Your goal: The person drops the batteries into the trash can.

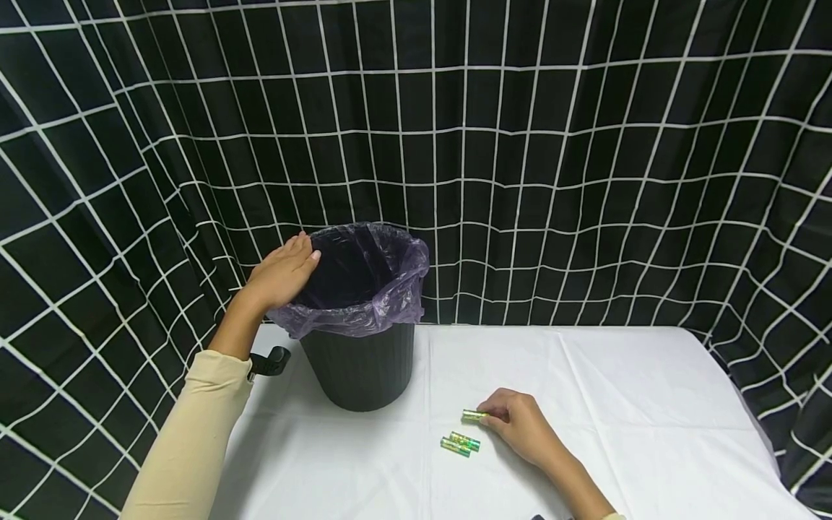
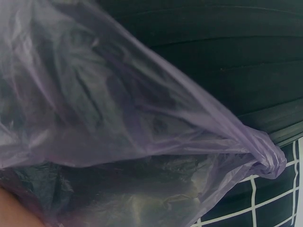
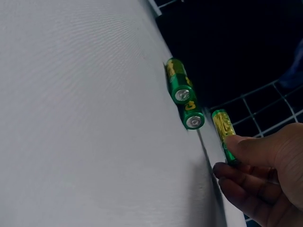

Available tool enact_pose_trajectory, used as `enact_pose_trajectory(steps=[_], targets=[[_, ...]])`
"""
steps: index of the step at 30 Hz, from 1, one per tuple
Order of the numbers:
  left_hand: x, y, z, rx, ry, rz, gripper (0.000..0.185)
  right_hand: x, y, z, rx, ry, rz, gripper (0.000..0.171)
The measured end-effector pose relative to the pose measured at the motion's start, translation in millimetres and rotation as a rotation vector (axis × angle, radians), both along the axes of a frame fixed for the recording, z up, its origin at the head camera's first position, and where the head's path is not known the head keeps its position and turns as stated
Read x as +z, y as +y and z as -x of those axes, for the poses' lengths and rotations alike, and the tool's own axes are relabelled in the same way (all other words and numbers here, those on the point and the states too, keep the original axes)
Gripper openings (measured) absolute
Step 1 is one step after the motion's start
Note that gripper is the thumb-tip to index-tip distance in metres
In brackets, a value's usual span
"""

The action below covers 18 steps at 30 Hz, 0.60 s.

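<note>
Green-and-gold, the battery (image 1: 471, 415) pinched by the right hand (image 1: 522, 427) should feel light, stiff, slippery (best held mid-barrel); two batteries (image 1: 460, 443) lie near its fingers (image 3: 246, 183). Left hand (image 1: 284, 272): fingers straight.

Bin (image 1: 364, 370) on table (image 1: 585, 390), left of batteries (image 1: 456, 447); liner (image 1: 399, 292) in bin; curtain (image 1: 552, 159) behind.

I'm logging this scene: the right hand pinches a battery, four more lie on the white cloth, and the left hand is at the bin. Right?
No: the head view shows only two more batteries on the white cloth. The right hand pinches a battery; the left hand is at the bin.
</note>
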<state>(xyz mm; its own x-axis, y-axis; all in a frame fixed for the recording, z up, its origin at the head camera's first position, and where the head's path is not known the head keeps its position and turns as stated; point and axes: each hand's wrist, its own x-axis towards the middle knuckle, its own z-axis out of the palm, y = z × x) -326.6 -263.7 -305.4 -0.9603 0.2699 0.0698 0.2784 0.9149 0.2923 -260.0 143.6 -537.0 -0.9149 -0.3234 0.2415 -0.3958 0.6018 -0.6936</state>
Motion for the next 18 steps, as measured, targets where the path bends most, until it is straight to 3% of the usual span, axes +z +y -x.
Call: enact_pose_trajectory(steps=[18], targets=[[-1.6, -1.4, 0.7, 0.006, -0.002, -0.006, 0.066, 21.9, -5.2, -9.2, 0.043, 0.077, 0.027, 0.015]])
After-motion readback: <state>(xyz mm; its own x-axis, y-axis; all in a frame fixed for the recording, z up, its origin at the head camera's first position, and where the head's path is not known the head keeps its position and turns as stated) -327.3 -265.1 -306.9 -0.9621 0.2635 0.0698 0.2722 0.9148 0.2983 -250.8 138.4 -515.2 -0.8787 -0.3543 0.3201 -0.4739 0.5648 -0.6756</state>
